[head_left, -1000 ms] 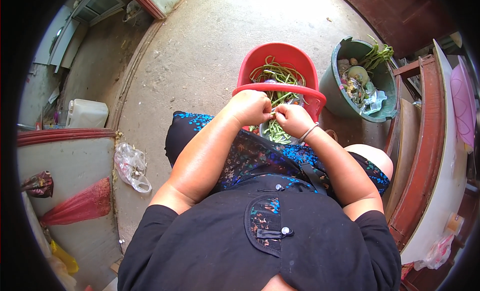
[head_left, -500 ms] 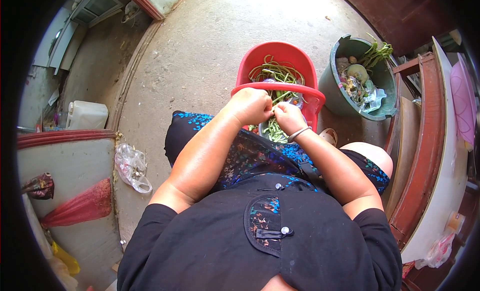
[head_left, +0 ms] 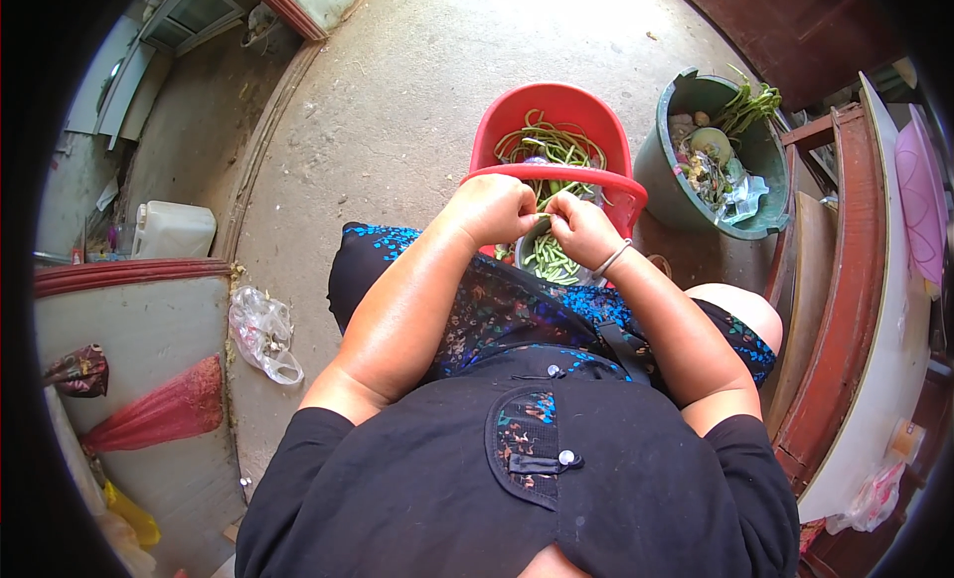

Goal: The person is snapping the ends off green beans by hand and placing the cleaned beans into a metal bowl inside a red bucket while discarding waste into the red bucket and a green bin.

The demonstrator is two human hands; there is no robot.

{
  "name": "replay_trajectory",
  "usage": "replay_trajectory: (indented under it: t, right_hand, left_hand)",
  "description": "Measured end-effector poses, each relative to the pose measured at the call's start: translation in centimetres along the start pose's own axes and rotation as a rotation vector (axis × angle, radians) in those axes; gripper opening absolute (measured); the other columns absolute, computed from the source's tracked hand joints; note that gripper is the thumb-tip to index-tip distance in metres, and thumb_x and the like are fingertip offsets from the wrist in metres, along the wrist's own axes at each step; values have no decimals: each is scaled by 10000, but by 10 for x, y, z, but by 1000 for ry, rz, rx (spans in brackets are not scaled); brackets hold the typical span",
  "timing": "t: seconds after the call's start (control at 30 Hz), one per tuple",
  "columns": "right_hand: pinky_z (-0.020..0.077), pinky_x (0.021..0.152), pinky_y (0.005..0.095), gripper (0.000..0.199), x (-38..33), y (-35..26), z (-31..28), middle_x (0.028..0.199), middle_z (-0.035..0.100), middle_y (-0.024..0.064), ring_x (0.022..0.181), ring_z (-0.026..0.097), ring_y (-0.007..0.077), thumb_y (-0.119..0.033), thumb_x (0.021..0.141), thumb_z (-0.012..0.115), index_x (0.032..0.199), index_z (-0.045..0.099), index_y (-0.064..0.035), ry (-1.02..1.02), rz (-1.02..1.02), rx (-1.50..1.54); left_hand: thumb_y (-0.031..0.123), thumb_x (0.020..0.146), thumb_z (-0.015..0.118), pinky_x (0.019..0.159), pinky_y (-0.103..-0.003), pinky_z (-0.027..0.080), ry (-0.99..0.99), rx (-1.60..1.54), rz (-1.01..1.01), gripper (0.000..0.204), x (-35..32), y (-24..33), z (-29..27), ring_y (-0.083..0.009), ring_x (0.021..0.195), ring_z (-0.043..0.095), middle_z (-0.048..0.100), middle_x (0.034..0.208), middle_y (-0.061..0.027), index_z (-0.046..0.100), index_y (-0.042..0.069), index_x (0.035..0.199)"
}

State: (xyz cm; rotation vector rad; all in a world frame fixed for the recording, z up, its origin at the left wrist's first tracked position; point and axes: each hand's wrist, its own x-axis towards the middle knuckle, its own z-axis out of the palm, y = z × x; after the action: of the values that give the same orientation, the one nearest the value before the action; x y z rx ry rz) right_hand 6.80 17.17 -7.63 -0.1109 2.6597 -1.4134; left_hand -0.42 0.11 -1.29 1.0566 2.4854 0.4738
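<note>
Meeting above the near part of a red basket (head_left: pixel 608 124), the left hand (head_left: pixel 494 208) and the right hand (head_left: pixel 583 228) are positioned with fingertips close together. The left hand is curled, thumb and forefinger closed on a green bean (head_left: pixel 543 216); the right hand grips the same bean in a pinch. The bean is located between both hands, mostly hidden by the fingers, near the far edge of a bowl (head_left: pixel 521 250) of cut pieces (head_left: pixel 553 262). Long beans (head_left: pixel 545 139) lie in the basket, beyond its red handle (head_left: pixel 566 169). A green bucket (head_left: pixel 668 175) containing scraps (head_left: pixel 711 165) stands right of the basket.
</note>
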Motion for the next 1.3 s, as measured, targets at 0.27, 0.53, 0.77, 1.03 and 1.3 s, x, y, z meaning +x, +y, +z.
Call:
replay_trajectory:
  t: [0.27, 0.53, 0.77, 1.03, 1.3]
  right_hand:
    - [433, 512, 299, 145, 7, 22, 18, 656, 581, 104, 547, 553, 209, -117, 796, 524, 859, 597, -9, -11, 512, 810]
    - [301, 365, 237, 77, 8, 29, -6, 606, 460, 4, 440, 414, 89, -120, 868, 514, 802, 502, -82, 198, 717, 1211]
    - [318, 429, 158, 262, 0, -2, -11, 734, 533, -8, 579, 467, 46, -344, 929, 551, 962, 556, -84, -274, 483, 851]
    - [360, 516, 158, 161, 1, 6, -19, 756, 542, -30, 617, 464, 35, -242, 899, 620, 913, 573, -88, -295, 432, 975]
    - [388, 542, 188, 166, -1, -6, -35, 728, 551, -53, 615, 478, 34, -217, 893, 608, 958, 639, -68, -387, 379, 583]
  left_hand:
    - [201, 722, 692, 688, -365, 505, 18, -14, 100, 123, 4, 1, 4, -265, 745, 632, 650, 783, -91, 685, 88, 769]
    - [187, 715, 708, 693, -349, 503, -35, -93, 178, 123, 1, 5, 4, -246, 751, 637, 652, 786, -81, 692, 87, 784]
    - [215, 682, 754, 686, -346, 500, -21, -131, 120, 155, -1, 4, -2, -241, 739, 632, 646, 774, -70, 703, 93, 760]
    - [203, 692, 753, 742, -356, 512, 173, -75, 71, 260, -3, -7, 4, -236, 868, 638, 660, 934, -60, 697, 138, 937]
    - [272, 741, 686, 717, -356, 515, 61, 17, -100, 172, -1, -6, 0, -237, 785, 657, 680, 809, -74, 723, 152, 860]
